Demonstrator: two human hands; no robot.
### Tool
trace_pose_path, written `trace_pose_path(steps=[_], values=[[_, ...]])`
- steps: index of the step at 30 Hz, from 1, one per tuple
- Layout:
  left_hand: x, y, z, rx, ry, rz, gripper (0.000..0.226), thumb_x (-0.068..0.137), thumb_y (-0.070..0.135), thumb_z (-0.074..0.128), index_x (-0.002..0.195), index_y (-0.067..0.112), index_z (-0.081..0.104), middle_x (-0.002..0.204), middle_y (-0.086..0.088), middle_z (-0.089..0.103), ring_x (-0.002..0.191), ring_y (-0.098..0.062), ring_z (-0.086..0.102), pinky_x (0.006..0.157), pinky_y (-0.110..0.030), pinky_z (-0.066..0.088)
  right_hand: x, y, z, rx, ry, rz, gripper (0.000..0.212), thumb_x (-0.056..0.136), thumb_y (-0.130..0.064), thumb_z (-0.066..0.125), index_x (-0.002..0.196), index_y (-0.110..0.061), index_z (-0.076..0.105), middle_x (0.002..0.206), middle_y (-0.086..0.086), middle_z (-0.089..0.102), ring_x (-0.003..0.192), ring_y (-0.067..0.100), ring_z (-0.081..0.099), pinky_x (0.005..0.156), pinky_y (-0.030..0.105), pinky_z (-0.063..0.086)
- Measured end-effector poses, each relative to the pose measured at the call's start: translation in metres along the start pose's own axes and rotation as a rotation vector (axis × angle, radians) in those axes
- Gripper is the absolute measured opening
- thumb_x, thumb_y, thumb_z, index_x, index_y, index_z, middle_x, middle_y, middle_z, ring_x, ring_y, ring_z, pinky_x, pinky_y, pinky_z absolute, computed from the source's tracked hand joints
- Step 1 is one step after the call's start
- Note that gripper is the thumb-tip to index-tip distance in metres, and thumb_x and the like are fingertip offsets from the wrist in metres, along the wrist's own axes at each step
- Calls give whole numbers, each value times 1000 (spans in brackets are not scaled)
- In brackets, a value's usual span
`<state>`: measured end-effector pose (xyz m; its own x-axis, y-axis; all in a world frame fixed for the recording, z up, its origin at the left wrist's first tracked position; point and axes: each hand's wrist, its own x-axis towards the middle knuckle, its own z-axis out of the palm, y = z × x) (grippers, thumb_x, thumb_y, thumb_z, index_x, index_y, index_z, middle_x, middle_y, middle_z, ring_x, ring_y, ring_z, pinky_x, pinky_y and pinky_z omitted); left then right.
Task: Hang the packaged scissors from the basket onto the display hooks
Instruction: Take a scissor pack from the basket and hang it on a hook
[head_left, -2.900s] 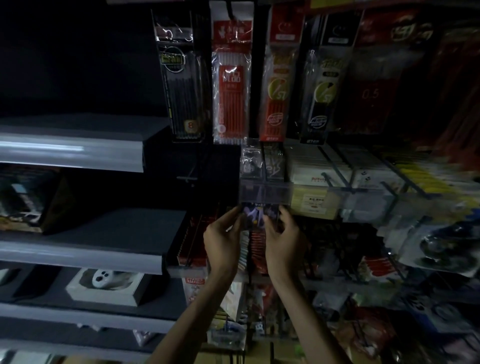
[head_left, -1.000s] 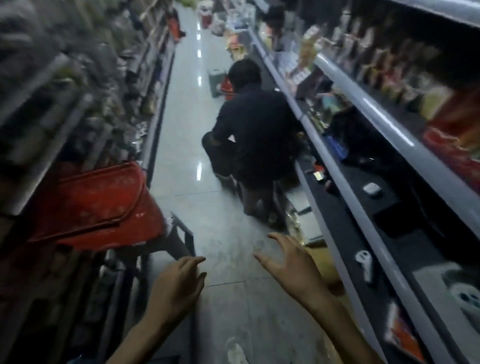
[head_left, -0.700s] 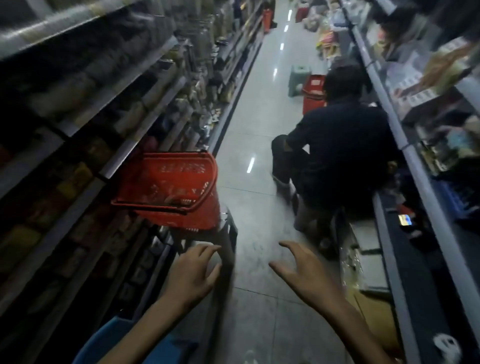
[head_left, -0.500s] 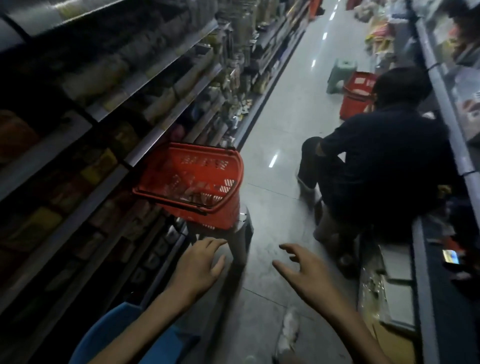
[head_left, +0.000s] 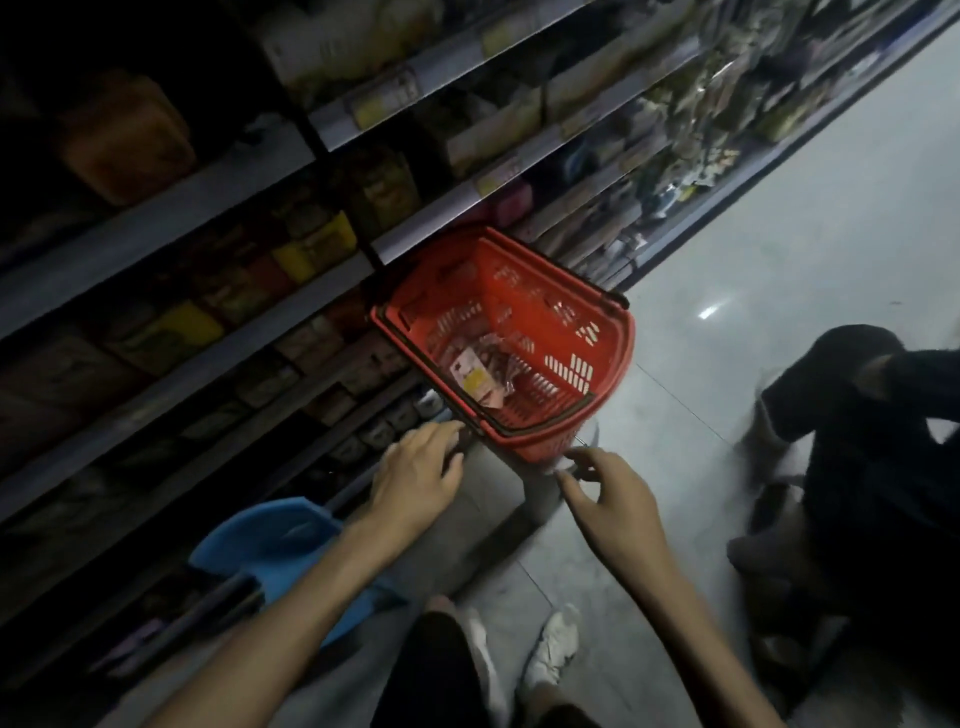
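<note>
The scissor packs (head_left: 480, 371) are lying loose in a small heap on the bottom of the basket (head_left: 608, 358), toward its near end, with a pale card and a yellow label facing up. Dim light and blur are hiding how many there are. The red basket is sitting tilted on a grey stool (head_left: 535, 493), probably so the stock is within arm's reach rather than down on the floor (head_left: 779, 234). Its handles are lying folded along the rim, so the mouth is open from above. The left hand (head_left: 418, 470) is hovering just beside the near left corner of the rim, its fingers (head_left: 441, 431) straight, close together and holding nothing. The right hand (head_left: 610, 499) is hovering by the near right corner, its fingers loosely spread and slightly curled, also empty. Both seem to be lining up to go over the near rim for a pack. The display hooks are not in view, so a picked pack will probably have to be carried to another part of the aisle. Stocked shelves (head_left: 208, 358) are crowding the basket's far side, a blue seat (head_left: 275, 540) is standing near the left forearm, and a person in dark clothes (head_left: 872, 441) is crouching on the floor to the right, narrowing the way.
</note>
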<state>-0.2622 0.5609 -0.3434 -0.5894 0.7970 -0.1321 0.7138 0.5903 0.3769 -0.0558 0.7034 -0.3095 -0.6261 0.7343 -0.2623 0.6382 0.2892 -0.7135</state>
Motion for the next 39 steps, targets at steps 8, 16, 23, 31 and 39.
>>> trace_pose_path(steps=[8,16,23,31,39], values=[[80,-40,28,73,62,36,44,94,24,72,137,20,65,132,-3,65,123,-28,61,100,-47,49,113,-2,30,-205,-132,-97,25,97,-37,64,118,-25,67,116,-5,68,97,14,65,81,34,54],[174,-89,64,87,93,160,45,100,39,57,138,15,64,129,-8,66,121,-29,61,118,-49,40,240,-8,85,-392,-279,-64,64,86,-77,49,117,-23,66,110,2,74,96,26,72,82,45,60],[227,-115,83,92,74,100,47,102,53,48,131,23,70,125,1,72,113,-25,67,111,-43,36,354,20,172,-592,-483,-24,66,88,-72,58,123,-16,62,117,18,70,103,38,68,87,44,57],[233,-107,88,76,97,60,32,101,38,52,113,27,79,112,10,77,103,-17,69,104,-41,34,431,71,281,-739,-392,-22,78,96,-47,59,157,-7,29,152,25,43,138,44,44,109,53,41],[235,-104,85,49,91,55,27,98,31,55,109,26,79,107,11,76,98,-18,68,103,-41,34,412,84,284,-867,-245,34,77,69,-43,85,127,-4,53,121,20,63,110,40,61,93,47,47]])
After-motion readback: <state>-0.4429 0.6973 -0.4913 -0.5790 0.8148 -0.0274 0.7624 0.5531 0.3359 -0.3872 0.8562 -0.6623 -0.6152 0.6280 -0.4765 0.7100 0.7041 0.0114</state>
